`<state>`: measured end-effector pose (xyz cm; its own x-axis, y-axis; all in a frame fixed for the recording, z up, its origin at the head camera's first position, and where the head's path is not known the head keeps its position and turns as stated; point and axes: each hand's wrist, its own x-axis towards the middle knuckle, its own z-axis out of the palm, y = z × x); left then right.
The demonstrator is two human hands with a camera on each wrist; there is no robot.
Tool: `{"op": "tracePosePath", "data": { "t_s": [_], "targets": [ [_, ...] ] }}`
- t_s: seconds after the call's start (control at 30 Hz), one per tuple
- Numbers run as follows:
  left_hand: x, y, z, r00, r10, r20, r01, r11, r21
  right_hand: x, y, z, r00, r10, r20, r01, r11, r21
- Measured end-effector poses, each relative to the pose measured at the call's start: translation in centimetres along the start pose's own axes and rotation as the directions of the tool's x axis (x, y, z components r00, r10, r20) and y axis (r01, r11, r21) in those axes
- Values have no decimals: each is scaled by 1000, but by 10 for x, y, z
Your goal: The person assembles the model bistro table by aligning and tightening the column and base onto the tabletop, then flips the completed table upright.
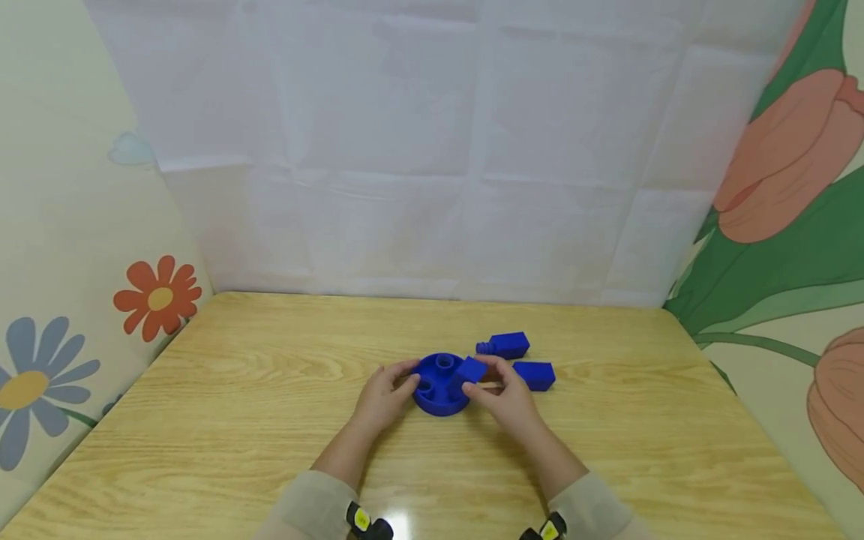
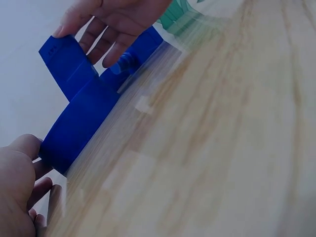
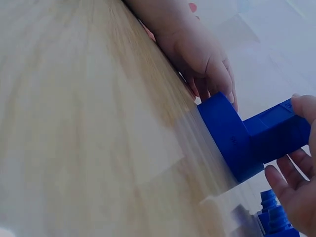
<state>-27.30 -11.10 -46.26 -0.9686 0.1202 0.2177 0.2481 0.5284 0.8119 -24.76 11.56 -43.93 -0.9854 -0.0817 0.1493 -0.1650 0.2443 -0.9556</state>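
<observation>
A round blue base (image 1: 440, 409) with a raised rim and threaded sockets lies on the table, sockets up. My left hand (image 1: 379, 399) grips its left rim between thumb and fingers. With thumb and fingers, my right hand (image 1: 511, 401) holds a square blue leg (image 1: 472, 368) upright at the right side of the base. The left wrist view shows that leg (image 2: 66, 64) rising from inside the rim, leaning slightly. Its lower end is hidden behind the rim, so I cannot tell how deep it sits in a socket.
Two more blue legs lie on the wooden table (image 1: 256, 420) right of the base: one farther back (image 1: 509, 345) with its threaded end pointing left, another (image 1: 538, 376) just beyond my right hand. A white cloth (image 1: 405, 150) hangs behind the table, with flowered walls at both sides.
</observation>
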Motion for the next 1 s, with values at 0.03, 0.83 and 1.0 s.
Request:
{"op": "tracePosePath", "data": {
  "t_s": [0.03,0.83,1.0],
  "targets": [
    [0,0,0,1000,-9,-1,9,1000,-4,-1,0,0,1000,-5,5,5,1000,0],
    [-12,18,16,957,6,-290,-66,979,-195,1,9,-50,978,-67,-196,44,992,-120],
    [-18,36,33,962,116,-247,-173,960,-222,7,25,-83,976,-15,-219,-31,979,-203]
  ]
}}
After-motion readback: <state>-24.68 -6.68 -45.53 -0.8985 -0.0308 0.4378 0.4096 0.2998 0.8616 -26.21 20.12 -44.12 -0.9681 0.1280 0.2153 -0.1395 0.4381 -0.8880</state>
